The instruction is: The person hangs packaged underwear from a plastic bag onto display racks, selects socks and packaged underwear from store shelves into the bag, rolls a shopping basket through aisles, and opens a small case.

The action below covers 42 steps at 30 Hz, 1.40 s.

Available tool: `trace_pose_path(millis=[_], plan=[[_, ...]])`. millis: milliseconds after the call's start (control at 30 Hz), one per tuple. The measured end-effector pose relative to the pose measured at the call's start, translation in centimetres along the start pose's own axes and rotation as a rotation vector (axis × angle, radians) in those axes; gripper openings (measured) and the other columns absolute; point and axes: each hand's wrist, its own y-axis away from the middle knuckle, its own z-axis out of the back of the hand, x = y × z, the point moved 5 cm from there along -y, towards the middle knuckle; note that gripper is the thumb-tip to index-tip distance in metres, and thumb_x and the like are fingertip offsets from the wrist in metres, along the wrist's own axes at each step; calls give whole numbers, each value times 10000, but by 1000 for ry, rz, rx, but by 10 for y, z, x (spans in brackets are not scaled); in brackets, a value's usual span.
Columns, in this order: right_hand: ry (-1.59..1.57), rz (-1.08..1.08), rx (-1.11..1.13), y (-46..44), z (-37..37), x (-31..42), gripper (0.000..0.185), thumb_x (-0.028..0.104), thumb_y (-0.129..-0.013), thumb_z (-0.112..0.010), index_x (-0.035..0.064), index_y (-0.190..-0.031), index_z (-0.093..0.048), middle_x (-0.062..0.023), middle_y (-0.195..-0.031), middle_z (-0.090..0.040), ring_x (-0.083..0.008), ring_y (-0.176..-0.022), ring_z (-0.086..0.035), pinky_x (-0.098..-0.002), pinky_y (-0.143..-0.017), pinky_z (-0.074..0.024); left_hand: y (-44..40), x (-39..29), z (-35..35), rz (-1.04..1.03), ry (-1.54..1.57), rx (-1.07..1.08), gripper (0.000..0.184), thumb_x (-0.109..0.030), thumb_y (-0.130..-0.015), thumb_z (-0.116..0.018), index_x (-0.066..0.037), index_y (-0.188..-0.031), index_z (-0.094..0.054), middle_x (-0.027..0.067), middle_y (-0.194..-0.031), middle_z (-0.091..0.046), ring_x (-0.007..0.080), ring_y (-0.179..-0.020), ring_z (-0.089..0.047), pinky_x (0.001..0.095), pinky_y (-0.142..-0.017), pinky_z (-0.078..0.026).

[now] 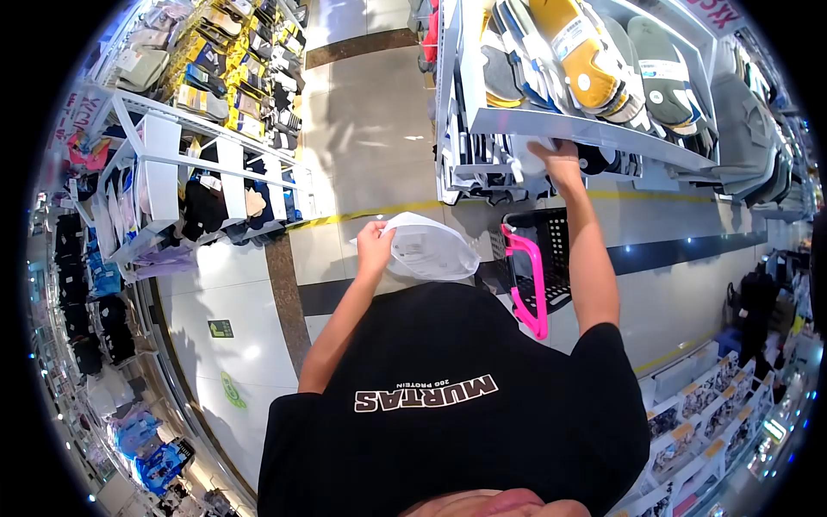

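Head view. Landmark: white sock bin point(594, 131). Pale item point(525, 160), blurred, maybe a sock pack, sits just under the bin's front lip, by the lower stock, toward the bin's left end. It lies at the left side of the right hand point(562, 162); long axis can't be told. Right hand much nearer to it than left. Right grip: thumb and fingers look closed on the item's edge, pinching.

Left hand point(374, 250): out to the left of the bin and on the wearer's side, fingers clenched on the rim of a translucent white plastic bag point(433, 247). Bag's long axis runs sideways, away from that hand; contents unclear.

Black shopping basket point(556, 231), pink handle point(539, 289): wearer's side of the bin, below it, beside the right forearm. Mustard socks point(586, 56) inside the bin, apart from both hands.
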Motion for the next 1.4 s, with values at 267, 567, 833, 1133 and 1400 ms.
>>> trace_pose_path(millis=[267, 567, 833, 1133, 1400], plan=[[-719, -341, 221, 107, 7, 30, 719, 52, -765, -791, -21, -1399, -460, -154, -1232, -605, -206, -1125, -584, -321, -970, -464, -18, -23, -29, -81, -103, 41, 191, -92, -855, -712, 38, -980, -650, 86, -756, -683, 107, -650, -597, 276, -581, -460], [-338, -194, 807, 146, -23, 63, 762, 161, -690, -823, 1, -1364, -506, -136, -1262, -611, -222, -1175, -567, -334, -1043, -407, -23, -51, -44, -2, -138, 6, 187, -119, -871, -686, 26, -982, -642, 93, -740, -686, 126, -630, -599, 299, -586, -466], [-162, -79, 640, 126, -118, 34, 757, 250, -687, -829, -12, -1320, -505, -196, -1138, -653, -237, -1036, -628, -342, -915, -497, 23, -58, -83, -278, -393, 172, 252, -220, -902, -655, 25, -924, -602, 222, -713, -592, 381, -661, -582, 436, -622, -462], [-122, -34, 301, 132, -123, 78, 600, 308, -721, -824, 25, -1161, -530, -200, -1055, -667, -339, -998, -667, -408, -873, -511, 11, -53, -67, -285, -264, 62, 205, -168, -919, -631, 32, -940, -592, 213, -783, -649, 300, -713, -653, 403, -644, -486], [-221, -381, 496, 145, -232, -60, 465, 386, -853, -648, 27, -1148, -680, -219, -1179, -672, -368, -1106, -644, -412, -937, -493, 48, -80, -116, -278, 29, 400, 211, -170, -933, -602, 22, -858, -559, 95, -694, -556, 125, -667, -502, 331, -590, -425]])
